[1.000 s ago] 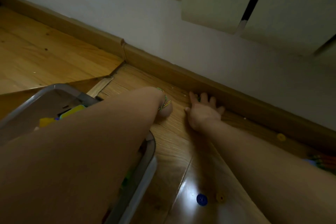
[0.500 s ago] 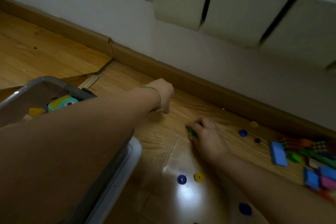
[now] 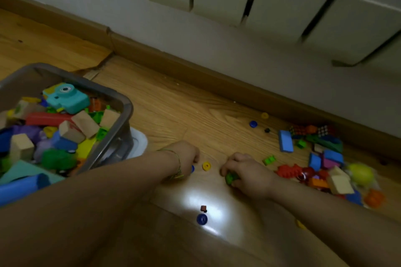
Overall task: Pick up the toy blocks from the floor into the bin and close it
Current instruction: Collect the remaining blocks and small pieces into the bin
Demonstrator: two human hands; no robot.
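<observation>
White radiator [image 3: 282, 2] above wooden floor [image 3: 173, 110], skirting [image 3: 195, 71].

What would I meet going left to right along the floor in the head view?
Bin, left hand, yellow ring, right hand gripping a green block, blue slab, yellow ball.

Both forearms [image 3: 108, 201] are shown bare right up to the lower edge. A thin bracelet [image 3: 177, 163] of yellow-green strands is worn at the wrist of the left hand [image 3: 188, 154]; the right hand [image 3: 249, 174] is seen bare.
</observation>
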